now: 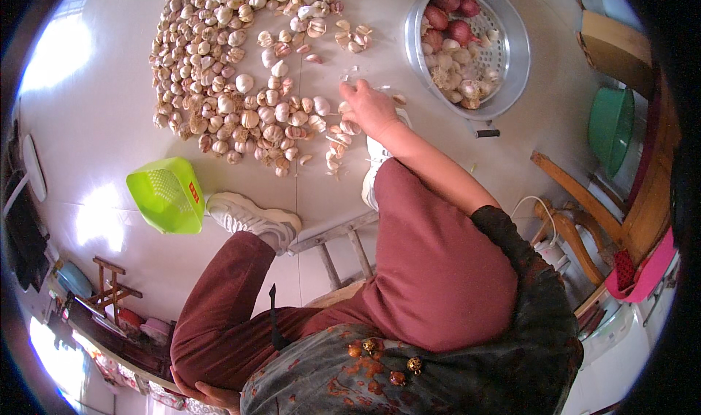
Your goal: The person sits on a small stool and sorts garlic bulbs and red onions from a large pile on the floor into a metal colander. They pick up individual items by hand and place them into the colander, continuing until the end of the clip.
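Note:
My right hand (372,108) reaches down to the tiled floor, its fingers bent beside loose garlic cloves (338,144). Whether anything is between those fingers is hidden. Small clear fragments (350,75) lie just past the fingertips. Many garlic bulbs (202,59) spread over the floor to the left, with more bulbs (272,133) nearer my feet. Split bulbs and cloves (354,36) sit above the hand. My left hand (213,396), partly cut off by my shirt, rests against my left leg with thumb and fingers apart, holding nothing visible.
A round metal steamer pot (519,59) with a perforated bottom holds red onions (459,31) and garlic bulbs (446,75). A lime-green plastic basket (164,196) stands by my left shoe (252,218). Wooden furniture (580,196) and a green basin (610,130) are at right.

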Demonstrator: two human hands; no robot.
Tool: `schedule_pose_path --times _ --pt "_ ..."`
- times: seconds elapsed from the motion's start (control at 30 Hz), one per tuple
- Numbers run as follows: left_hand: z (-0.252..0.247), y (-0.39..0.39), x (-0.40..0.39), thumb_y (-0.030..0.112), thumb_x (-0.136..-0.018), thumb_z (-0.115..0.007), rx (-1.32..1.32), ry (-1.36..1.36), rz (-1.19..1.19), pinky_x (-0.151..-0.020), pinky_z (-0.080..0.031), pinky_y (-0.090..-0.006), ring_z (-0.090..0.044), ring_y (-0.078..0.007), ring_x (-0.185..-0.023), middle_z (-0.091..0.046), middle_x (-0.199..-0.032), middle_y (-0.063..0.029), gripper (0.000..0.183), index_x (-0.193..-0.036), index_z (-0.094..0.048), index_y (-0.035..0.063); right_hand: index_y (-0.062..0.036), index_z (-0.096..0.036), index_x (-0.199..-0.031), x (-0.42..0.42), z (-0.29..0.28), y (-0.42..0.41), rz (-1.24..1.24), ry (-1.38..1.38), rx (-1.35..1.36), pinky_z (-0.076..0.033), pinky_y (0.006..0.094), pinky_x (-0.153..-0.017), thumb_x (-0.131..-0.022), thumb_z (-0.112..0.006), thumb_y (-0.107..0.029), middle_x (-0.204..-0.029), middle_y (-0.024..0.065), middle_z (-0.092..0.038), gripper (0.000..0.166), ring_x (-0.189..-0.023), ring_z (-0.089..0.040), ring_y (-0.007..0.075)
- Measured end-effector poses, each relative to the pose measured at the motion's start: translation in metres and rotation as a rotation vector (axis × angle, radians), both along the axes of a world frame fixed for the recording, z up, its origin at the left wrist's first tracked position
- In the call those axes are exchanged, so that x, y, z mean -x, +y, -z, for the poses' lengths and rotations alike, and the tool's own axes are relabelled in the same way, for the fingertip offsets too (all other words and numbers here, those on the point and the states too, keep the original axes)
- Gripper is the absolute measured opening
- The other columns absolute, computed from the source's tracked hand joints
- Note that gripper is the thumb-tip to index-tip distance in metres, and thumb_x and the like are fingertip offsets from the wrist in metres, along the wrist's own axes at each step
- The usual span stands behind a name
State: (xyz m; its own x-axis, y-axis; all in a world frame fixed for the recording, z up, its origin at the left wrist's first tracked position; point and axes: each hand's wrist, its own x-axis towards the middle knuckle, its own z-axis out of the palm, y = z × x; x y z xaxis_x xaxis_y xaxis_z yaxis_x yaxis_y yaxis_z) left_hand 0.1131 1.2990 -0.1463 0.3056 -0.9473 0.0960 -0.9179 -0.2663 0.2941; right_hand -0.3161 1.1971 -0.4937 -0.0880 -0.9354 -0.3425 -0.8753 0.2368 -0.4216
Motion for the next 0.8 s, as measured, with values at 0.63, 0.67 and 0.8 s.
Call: schedule_pose_path --times 0.63,0.67,0.8 --pt "0.018 -0.010 -0.006 0.043 -0.086 -0.036 -0.047 -0.091 0.058 -0.096 -0.028 -0.0394 -0.042 -0.0278 -0.110 -0.045 -0.119 -0.0161 0.055 -0.120 -0.043 -0.0001 -0.0040 -0.052 -0.080 0.007 0.005 -0.008 0.249 -0.566 0.232 -0.044 0.0299 -0.059 -0.076 -0.054 -0.007 -0.073 0.0066 -0.055 0.006 -0.065 -0.055 0.0175" --pt "0.017 -0.008 -0.007 0.043 -0.086 -0.035 -0.047 -0.100 0.053 -0.096 -0.028 -0.0394 -0.042 -0.0279 -0.110 -0.045 -0.119 -0.0161 0.055 -0.120 -0.043 -0.0001 -0.0037 -0.052 -0.080 0.009 -0.007 -0.010 0.356 -0.651 0.202 -0.044 0.0282 -0.060 -0.077 -0.054 -0.007 -0.073 0.0049 -0.055 0.005 -0.067 -0.054 0.0144" --pt "0.011 -0.009 -0.008 0.043 -0.086 -0.035 -0.053 -0.110 0.069 -0.096 -0.028 -0.0394 -0.042 -0.0280 -0.111 -0.045 -0.119 -0.0162 0.055 -0.120 -0.043 -0.0001 -0.0058 -0.054 -0.080 0.057 -0.042 0.003 0.634 -0.591 0.378 -0.045 0.0306 -0.059 -0.072 -0.055 -0.005 -0.074 0.0084 -0.058 0.008 -0.062 -0.056 0.0188"
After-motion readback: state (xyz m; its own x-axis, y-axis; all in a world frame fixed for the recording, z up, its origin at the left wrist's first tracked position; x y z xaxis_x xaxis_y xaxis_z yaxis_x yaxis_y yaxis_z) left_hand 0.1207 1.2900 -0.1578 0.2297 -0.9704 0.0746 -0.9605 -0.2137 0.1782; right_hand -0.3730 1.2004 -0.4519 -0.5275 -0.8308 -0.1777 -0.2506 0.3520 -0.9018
